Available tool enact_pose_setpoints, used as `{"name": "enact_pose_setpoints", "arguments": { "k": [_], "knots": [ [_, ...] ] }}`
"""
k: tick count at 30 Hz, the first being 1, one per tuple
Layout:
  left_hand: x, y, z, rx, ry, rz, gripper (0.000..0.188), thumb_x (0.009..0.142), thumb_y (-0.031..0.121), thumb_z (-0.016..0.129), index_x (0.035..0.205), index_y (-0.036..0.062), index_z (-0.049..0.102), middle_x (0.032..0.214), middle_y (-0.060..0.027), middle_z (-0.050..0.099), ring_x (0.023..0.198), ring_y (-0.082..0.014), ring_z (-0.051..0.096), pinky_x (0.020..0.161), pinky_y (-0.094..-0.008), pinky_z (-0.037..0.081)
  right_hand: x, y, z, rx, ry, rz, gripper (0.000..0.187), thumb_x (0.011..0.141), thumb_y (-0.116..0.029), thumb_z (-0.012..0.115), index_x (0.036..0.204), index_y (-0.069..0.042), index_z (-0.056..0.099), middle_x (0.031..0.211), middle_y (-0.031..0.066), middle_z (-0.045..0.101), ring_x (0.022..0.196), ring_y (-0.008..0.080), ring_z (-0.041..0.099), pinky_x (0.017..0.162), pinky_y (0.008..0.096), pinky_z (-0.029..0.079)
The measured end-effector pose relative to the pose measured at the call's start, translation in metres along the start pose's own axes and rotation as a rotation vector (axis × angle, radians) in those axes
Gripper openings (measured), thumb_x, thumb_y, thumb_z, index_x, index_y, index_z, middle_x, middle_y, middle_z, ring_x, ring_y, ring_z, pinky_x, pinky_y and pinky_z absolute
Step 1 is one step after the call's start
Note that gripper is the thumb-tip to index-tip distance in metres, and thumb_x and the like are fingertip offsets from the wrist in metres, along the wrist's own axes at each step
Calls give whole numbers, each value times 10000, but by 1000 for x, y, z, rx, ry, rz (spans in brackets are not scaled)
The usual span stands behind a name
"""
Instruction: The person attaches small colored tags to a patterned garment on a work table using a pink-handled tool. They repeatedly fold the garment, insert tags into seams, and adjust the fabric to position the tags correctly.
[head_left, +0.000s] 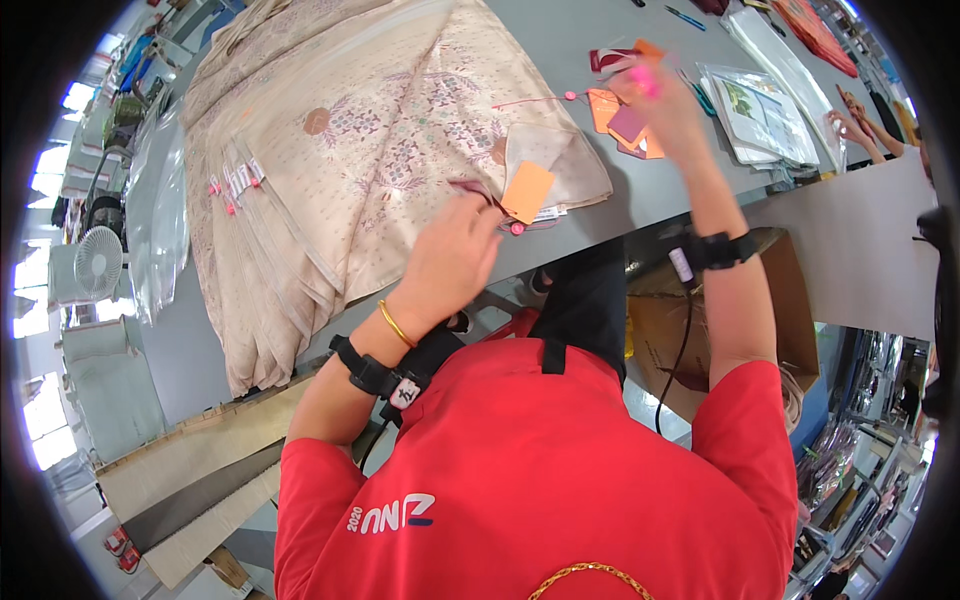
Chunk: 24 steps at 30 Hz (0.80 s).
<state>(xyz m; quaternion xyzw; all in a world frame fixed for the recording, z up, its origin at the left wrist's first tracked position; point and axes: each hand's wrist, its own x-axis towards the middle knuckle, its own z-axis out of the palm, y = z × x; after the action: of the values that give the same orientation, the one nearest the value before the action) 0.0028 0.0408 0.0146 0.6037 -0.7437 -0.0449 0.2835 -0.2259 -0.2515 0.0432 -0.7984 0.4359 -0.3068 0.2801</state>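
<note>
Grey worktop (590,225) stretches beneath my hands, a white fan (98,260) off to its left and a cardboard box (791,295) below its near edge. Cream cloth (270,110) patterned in purple and green covers much of the worktop's left half, and an orange tag (527,192) sits at the cloth's near right corner, close to a pink bead (517,229). My left hand (450,260) has its fingers bent close together beside the tag; I cannot tell whether they pinch anything. My right hand (672,120), blurred, is over orange and maroon tags (628,124), its grip unclear.
</note>
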Motion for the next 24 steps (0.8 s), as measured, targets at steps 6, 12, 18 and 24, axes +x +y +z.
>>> {"name": "enact_pose_setpoints", "arguments": {
  "k": [6,12,18,24],
  "knots": [
    [30,-19,3,60,18,10,644,893,186,796,1471,30,557,1427,-208,527,1223,-390,554,1016,-449,517,-50,-20,85,-31,-304,-206,573,923,-274,789,1430,-55,633,1405,175,684,1301,334,653,1054,399,535],
    [50,-15,24,17,-59,-40,424,896,150,782,1282,18,667,1161,-156,636,1082,-352,621,935,-438,530,-50,-17,48,-58,-583,-14,298,927,-237,788,1084,-7,679,1133,143,681,1004,275,667,826,402,517],
    [60,-32,10,77,168,-9,225,902,55,717,1120,1,706,987,-135,652,949,-339,652,856,-427,549,-87,3,24,83,-493,-240,221,906,-183,807,1037,-34,710,1084,70,684,993,286,668,851,373,527],
    [77,-34,-5,290,268,-1,418,874,20,709,1288,35,653,1192,-149,616,1082,-345,613,895,-436,539,-91,9,27,116,-453,-324,164,907,-131,797,1039,-53,740,1090,59,706,1016,279,676,877,369,536]
  ]
}}
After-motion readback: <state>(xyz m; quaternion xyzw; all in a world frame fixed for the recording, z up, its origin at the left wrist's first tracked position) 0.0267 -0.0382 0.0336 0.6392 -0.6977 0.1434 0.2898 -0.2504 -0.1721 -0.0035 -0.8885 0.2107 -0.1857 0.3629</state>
